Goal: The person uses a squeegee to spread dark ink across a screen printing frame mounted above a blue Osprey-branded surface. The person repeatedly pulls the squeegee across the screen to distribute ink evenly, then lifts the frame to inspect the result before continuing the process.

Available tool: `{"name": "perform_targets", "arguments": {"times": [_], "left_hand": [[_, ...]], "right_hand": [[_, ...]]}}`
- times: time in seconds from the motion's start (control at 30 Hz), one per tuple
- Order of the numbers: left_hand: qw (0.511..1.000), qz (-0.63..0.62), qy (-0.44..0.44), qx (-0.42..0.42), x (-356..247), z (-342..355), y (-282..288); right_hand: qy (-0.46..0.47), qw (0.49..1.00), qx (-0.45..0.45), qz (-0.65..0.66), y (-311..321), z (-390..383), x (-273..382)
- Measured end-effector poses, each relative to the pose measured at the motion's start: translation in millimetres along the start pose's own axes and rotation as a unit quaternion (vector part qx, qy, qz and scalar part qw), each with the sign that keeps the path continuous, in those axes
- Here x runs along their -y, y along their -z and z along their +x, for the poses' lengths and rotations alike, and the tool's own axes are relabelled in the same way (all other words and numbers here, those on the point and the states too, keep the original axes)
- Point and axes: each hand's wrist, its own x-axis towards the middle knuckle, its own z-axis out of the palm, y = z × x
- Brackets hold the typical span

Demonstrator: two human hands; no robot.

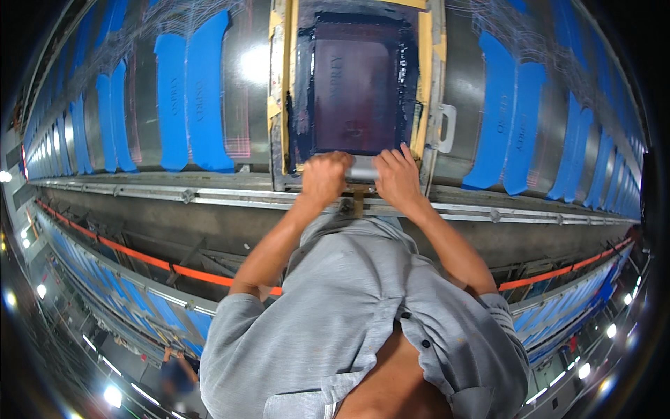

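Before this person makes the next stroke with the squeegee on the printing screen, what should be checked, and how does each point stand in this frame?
1. Both hands on the squeegee: ok. Left hand and right hand grip its grey handle, one at each end.
2. Squeegee at the near edge of the screen frame: ok.
3. Dark ink spread across the mesh: ok, it covers the window.
4. Blue fabric piece lying under the screen: cannot tell, the mesh hides it.
5. Neighbouring blue fabric pieces lying flat on the long metal table: ok.
6. Screen frame seated against the rail: cannot tell.
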Motion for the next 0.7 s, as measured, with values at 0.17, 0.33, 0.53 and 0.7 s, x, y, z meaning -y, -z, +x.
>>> {"name": "perform_targets", "arguments": {"times": [0.17, 0.33, 0.53, 0.7], "left_hand": [[0.996, 0.091, -0.016, -0.017, 48.6, 147.1, 38.1], [0.991, 0.099, -0.041, -0.084, 85.4, 278.9, 63.6], [0.994, 0.060, -0.025, -0.088, 67.4, 188.7, 29.7], [0.997, 0.004, -0.024, -0.074, 12.1, 32.6, 2.4]], "right_hand": [[-0.008, 0.996, 0.077, -0.054, 35.3, 131.7, -70.0], [-0.021, 0.997, 0.023, -0.066, 61.5, 252.4, -137.3], [0.029, 0.996, -0.039, -0.069, 22.2, 173.6, -97.2], [0.007, 1.000, 0.005, -0.014, -4.4, 30.8, -16.6]]}}
